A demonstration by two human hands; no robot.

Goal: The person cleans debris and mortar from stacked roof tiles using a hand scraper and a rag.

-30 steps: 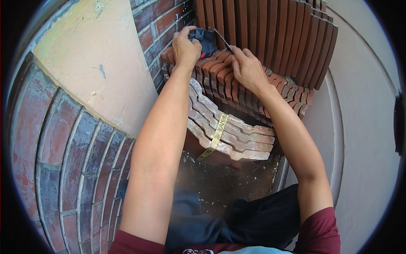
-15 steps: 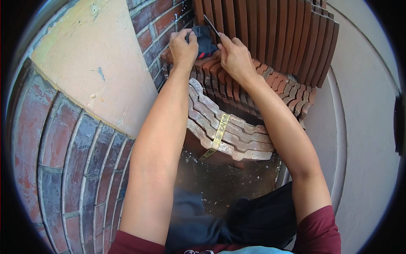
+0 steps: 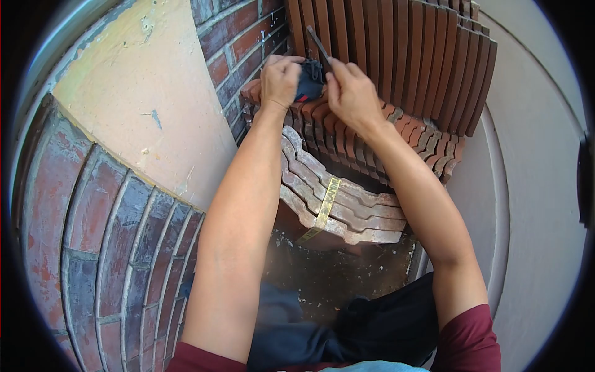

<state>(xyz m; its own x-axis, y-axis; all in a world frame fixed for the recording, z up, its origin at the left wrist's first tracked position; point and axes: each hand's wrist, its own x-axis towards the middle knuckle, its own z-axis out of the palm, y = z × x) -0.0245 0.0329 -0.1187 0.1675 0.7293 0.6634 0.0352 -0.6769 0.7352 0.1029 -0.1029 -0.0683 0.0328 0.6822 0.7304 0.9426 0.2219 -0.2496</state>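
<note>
A dark blue cloth pouch (image 3: 308, 85) with a red stripe and loops of black cord rests on the near row of clay roof tiles (image 3: 347, 124), close to the brick corner. At its left side my left hand (image 3: 282, 82) is closed, thumb and fingers pinching the pouch's edge. My right hand (image 3: 354, 93) is closed around a slim, flat, dark metal tool (image 3: 318, 43), its free end pointing up and left over the pouch. What lies inside the pouch is hidden.
Taller brown tiles (image 3: 396, 56) stand upright behind. Nearer to me is a tile bundle (image 3: 347, 208) bound with yellow printed tape (image 3: 328, 201). A brick wall (image 3: 93, 242) with a cream panel (image 3: 142, 105) rises on the left; a pale wall (image 3: 533, 204) closes the right.
The view has shifted slightly. The pouch's upper part, bunched up beside the left hand before, now sits lower with its cord loops showing. The right hand still grips the tool.
</note>
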